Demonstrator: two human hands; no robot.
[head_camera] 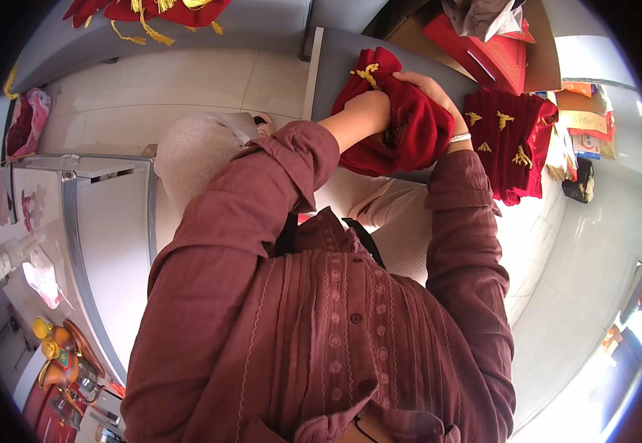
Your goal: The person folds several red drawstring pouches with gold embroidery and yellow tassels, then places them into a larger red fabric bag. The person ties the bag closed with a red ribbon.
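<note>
A dark red velvet drawstring pouch (pixel 418 124) with a knotted yellow cord (pixel 368 73) is between my two hands over the grey tabletop. My left hand (pixel 369 111) is curled into a fist on the bunched cloth near the cord; its fingertips are hidden. Around the far right side of the pouch wraps my right hand (pixel 429 91), thumb and fingers on the velvet. A pale bracelet (pixel 460 137) circles that wrist. The pouch sags in loose folds, and part of its front bears faint gold marking. Its inside is mostly out of sight.
Close by on the right lies a stack of similar red pouches (pixel 512 149) with yellow cords. Beyond it are a red box (pixel 489 55) and an open cardboard box (pixel 542 50). More tasselled red pouches (pixel 166 14) lie at the top left. A white cabinet (pixel 113 227) stands left.
</note>
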